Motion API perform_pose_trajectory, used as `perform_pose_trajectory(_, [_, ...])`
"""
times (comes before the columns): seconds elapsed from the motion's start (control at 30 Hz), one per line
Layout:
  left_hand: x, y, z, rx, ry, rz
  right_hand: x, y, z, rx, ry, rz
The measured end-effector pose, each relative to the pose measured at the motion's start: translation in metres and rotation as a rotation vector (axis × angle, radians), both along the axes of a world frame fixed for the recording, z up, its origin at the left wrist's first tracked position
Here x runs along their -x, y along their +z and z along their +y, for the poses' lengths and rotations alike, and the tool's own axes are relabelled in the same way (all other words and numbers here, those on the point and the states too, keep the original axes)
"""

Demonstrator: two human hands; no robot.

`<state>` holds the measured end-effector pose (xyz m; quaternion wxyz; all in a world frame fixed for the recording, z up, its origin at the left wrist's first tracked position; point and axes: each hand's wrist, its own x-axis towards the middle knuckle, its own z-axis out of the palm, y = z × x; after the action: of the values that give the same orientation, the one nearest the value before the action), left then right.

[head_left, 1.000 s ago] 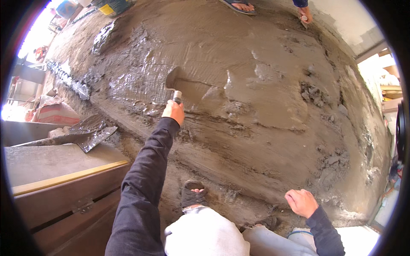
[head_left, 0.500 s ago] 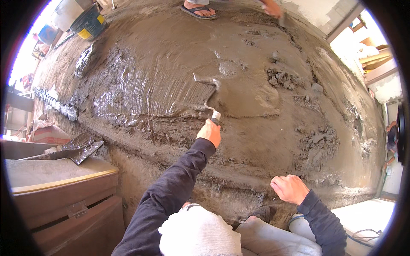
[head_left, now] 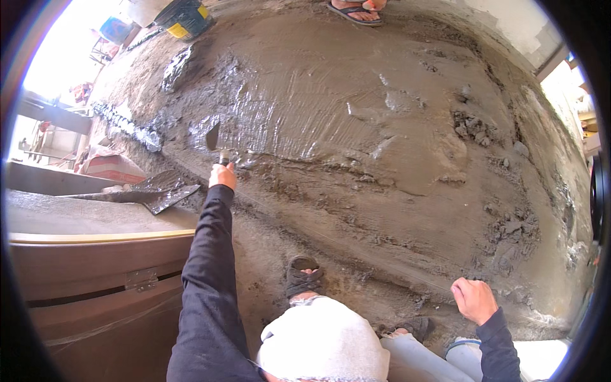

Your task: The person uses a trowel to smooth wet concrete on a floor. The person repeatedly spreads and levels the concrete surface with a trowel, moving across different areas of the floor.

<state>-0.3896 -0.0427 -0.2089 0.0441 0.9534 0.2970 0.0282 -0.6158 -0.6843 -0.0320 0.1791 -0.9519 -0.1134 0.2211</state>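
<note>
My left hand [head_left: 222, 176] is wrapped round the handle of a trowel [head_left: 212, 136]. The dark blade touches or hovers just over the left edge of the wet grey mortar [head_left: 305, 83], which carries shiny ridged strokes. Over the near right edge of the mortar, my right hand [head_left: 475, 300] is held closed, its fingers curled under. Whatever it may grip is hidden, though a thin pale line seems to run along the ground toward it. A dark shovel [head_left: 167, 196] lies close to my left hand, its blade past the end of a ledge.
A brown wooden box or cabinet [head_left: 102, 261] stands at my left. A dark bucket [head_left: 184, 20] sits at the far left, near a striped sack [head_left: 113, 167]. Clumps of mortar [head_left: 474, 127] lie on the right. Another person's sandalled foot [head_left: 356, 13] is at the far edge.
My left hand has swept the trowel left, from mid-mortar to its left edge. My right hand remains closed. The view has shifted, and the other person's hand now shows beside their foot.
</note>
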Motion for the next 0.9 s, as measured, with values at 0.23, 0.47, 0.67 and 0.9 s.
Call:
perform_pose_trajectory(0.23, [-0.002, -0.046, 0.036, 0.12, 0.057, 0.164, -0.014, 0.0, 0.01, -0.004, 0.004, 0.045])
perform_pose_trajectory(0.47, [0.065, -0.036, -0.089, 0.139, -0.143, 0.024, -0.03, 0.008, 0.023, -0.02, 0.022, 0.022])
perform_pose_trajectory(0.67, [0.097, 0.011, -0.234, 0.547, -0.182, 0.114, -0.048, 0.007, 0.036, -0.065, 0.106, -0.035])
perform_pose_trajectory(0.9, [0.116, 0.017, -0.268, 0.55, -0.5, 0.063, -0.061, 0.016, 0.055, -0.116, 0.151, -0.077])
